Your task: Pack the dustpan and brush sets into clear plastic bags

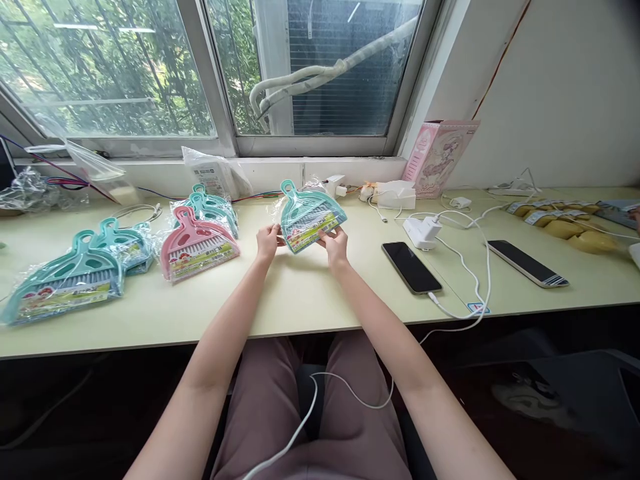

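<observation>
Between my hands is a teal mini dustpan and brush set (311,212) in clear plastic wrap, tilted, with a printed label along its lower edge. My left hand (269,241) pinches its left side. My right hand (334,245) grips the lower right edge, thumb on the label. To the left lie other wrapped sets: a pink dustpan and brush set (197,245), a teal set behind it (215,208), another teal set (129,245), and a large teal set (70,283) nearest the table's left front.
Right of my hands lies a black phone (411,267) on a charging cable, by a white power adapter (423,231). A second phone (527,263), yellow packets (565,220) and a pink box (440,158) are farther right. Plastic bags (213,173) sit along the window sill.
</observation>
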`<state>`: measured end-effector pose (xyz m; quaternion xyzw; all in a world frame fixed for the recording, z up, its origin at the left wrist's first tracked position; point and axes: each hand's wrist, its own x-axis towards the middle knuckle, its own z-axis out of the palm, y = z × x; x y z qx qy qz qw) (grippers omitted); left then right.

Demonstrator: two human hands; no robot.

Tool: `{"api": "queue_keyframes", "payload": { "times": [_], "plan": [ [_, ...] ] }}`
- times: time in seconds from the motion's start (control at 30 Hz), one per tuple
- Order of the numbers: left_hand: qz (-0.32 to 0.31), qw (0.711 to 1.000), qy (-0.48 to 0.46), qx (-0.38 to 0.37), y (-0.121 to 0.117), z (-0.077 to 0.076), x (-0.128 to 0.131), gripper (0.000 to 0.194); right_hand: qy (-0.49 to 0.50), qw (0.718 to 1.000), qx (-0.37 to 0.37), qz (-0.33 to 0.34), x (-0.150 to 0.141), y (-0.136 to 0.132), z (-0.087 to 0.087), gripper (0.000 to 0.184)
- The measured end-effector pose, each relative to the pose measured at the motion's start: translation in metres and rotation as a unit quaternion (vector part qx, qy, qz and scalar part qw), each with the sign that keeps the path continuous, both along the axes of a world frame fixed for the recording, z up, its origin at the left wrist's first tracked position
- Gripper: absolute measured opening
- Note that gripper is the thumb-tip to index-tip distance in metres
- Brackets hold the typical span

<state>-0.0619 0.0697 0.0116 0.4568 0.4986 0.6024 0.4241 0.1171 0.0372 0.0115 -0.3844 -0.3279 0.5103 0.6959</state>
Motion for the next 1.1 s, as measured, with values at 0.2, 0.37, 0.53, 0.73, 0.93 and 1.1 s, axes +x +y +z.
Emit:
{"api": "queue_keyframes", "payload": {
  "times": [0.2, 0.37, 0.53, 0.73, 0.93, 1.1],
  "plan": [
    [0.039, 0.999, 0.006, 0.004, 0.008, -0.002, -0.012, 0.020, -0.012, 0.998, -0.021, 0.056, -0.002, -0.006, 0.003, 0.027],
    [0.210, 0.967, 0.122, 0.082, 0.002, 0.007, -0.024, 0.039, -0.052, 0.993, -0.050, 0.098, 0.009, -0.007, 0.008, 0.026],
    [0.221, 0.893, 0.317, 0.233, -0.014, 0.036, -0.045, 0.055, -0.150, 0.957, -0.057, 0.243, 0.014, -0.012, 0.016, 0.034],
    [-0.076, 0.950, 0.296, 0.066, -0.006, 0.036, -0.060, 0.062, -0.208, 0.927, -0.043, 0.309, 0.014, -0.015, 0.016, 0.040],
    [-0.041, 0.987, 0.155, 0.025, 0.000, 0.028, -0.075, 0.062, -0.203, 0.934, -0.036, 0.292, 0.022, -0.013, 0.017, 0.042],
    [0.044, 0.991, 0.118, 0.050, -0.004, 0.032, -0.081, 0.044, -0.188, 0.946, -0.042, 0.261, 0.029, -0.010, 0.018, 0.041]
  ]
}}
